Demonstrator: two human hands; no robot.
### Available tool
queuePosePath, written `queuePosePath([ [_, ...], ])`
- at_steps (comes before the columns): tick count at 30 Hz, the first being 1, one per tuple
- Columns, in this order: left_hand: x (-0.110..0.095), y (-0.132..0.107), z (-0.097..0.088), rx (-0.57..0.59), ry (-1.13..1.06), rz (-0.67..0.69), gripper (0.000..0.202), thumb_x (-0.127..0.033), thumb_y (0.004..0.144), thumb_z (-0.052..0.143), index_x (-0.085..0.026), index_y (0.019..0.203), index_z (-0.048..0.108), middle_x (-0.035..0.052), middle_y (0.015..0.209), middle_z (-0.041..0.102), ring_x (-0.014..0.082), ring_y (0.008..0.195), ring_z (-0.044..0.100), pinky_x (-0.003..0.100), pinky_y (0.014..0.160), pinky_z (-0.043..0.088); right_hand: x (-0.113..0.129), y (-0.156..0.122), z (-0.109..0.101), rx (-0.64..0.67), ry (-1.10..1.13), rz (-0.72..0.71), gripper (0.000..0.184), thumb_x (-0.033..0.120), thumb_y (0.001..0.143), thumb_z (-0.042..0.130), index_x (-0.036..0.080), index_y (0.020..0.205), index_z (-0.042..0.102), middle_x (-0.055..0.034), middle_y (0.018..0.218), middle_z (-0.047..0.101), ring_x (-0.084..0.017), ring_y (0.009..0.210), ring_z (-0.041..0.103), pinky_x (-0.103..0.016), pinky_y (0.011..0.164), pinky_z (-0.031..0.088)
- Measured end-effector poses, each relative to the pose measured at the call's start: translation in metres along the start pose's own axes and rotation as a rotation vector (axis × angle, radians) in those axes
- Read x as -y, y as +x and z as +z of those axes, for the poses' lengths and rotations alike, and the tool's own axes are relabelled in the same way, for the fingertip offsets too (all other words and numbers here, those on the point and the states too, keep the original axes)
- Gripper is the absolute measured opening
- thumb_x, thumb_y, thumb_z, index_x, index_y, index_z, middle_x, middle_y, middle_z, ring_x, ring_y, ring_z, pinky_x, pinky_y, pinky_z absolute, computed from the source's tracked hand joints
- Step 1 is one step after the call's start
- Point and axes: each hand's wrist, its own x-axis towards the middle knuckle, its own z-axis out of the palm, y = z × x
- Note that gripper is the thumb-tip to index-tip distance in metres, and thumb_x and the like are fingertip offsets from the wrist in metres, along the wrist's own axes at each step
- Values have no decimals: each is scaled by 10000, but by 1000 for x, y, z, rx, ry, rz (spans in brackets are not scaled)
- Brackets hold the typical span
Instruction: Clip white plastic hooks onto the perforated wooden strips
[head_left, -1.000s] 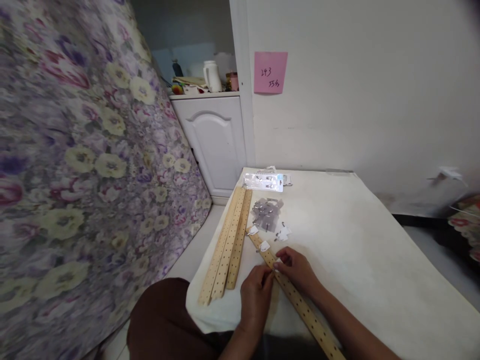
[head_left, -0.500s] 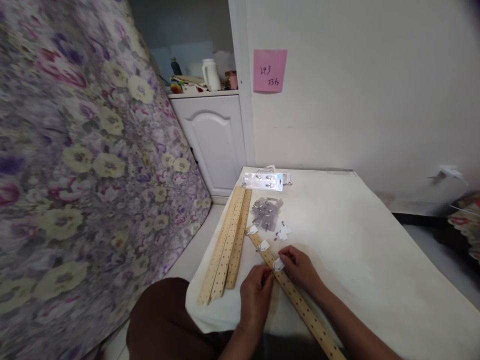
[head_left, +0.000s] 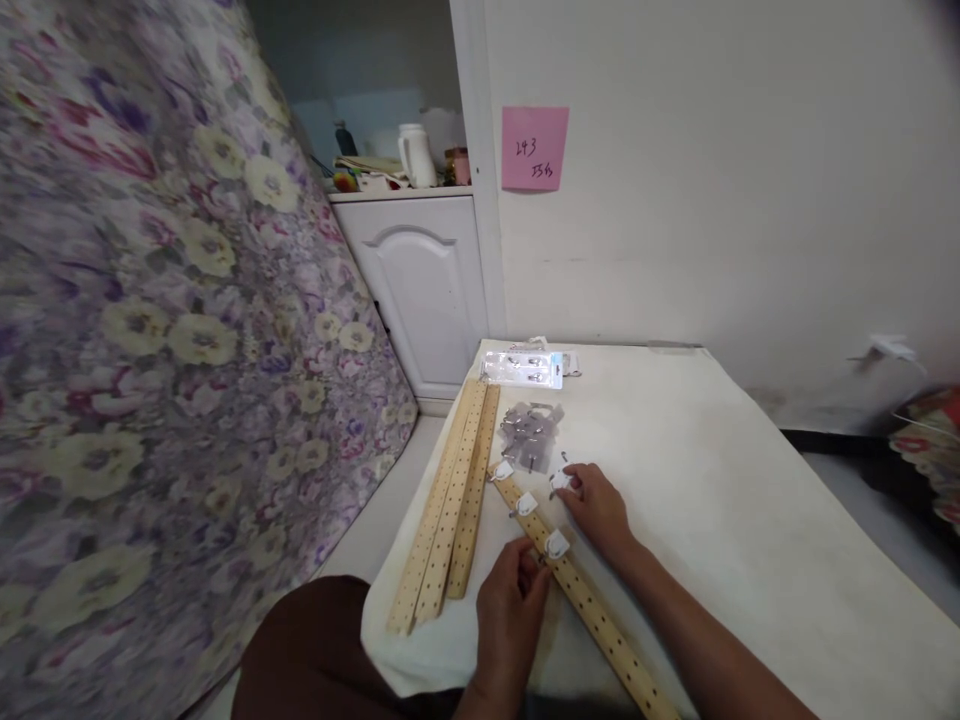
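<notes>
A long perforated wooden strip (head_left: pixel 600 617) lies diagonally across the table's near part. Along its upper end sit three white adhesive hooks with metal hook ends, the nearest white hook (head_left: pixel 556 545) beside my left hand. My left hand (head_left: pixel 512 605) is closed at the strip's left edge, fingertips pinched on that hook's metal end. My right hand (head_left: pixel 598 505) reaches to a loose white hook (head_left: pixel 559 481) just right of the strip, thumb and fingers closed on its edge. Its fingers partly cover the hook.
Several other perforated wooden strips (head_left: pixel 450 510) lie side by side on the left of the cream-covered table (head_left: pixel 720 520). Behind are a pile of grey-backed hooks (head_left: pixel 529 436) and a clear package (head_left: pixel 523 369). A floral curtain (head_left: pixel 187 380) hangs at left.
My right hand has left the nearest hook on the strip and moved up to the loose white hooks. My left hand has stayed by the strip. The view has shifted slightly.
</notes>
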Motion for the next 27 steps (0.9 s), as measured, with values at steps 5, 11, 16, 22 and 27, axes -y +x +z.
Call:
queuePosePath([
  [5,1,0,0,9,20,-14,234,-310,783,601,-222,1000,605,-36,679,576,144,602,553,231,577,424,2,-1,1,15,-46,-8,279,254,771,581,270,1047,613,-2,925,555,-152,753,559,-265,676,396],
  [11,0,-1,0,20,30,1,210,-278,795,579,-223,997,596,-37,693,566,142,624,552,229,599,420,5,-4,2,-20,-25,-7,247,228,764,561,265,1002,615,-8,929,553,-161,772,559,-261,647,373],
  [16,1,-1,0,31,20,-15,228,-277,789,578,-223,1010,593,-42,690,569,144,623,554,232,596,416,4,-9,0,-59,68,-4,124,252,764,537,236,873,595,-4,885,575,-165,755,557,-277,673,388],
  [22,0,-1,1,35,25,-20,249,-301,797,580,-228,1035,569,-52,683,552,139,613,544,233,591,416,-3,-7,-3,-40,272,42,128,347,765,547,221,752,557,13,684,601,-157,590,537,-281,590,403],
  [27,-1,-1,1,16,2,-24,322,-326,792,599,-226,1086,518,-61,676,554,138,601,544,234,583,419,-13,-14,-14,25,515,116,282,439,753,546,199,898,565,15,661,601,-134,506,523,-258,484,419],
])
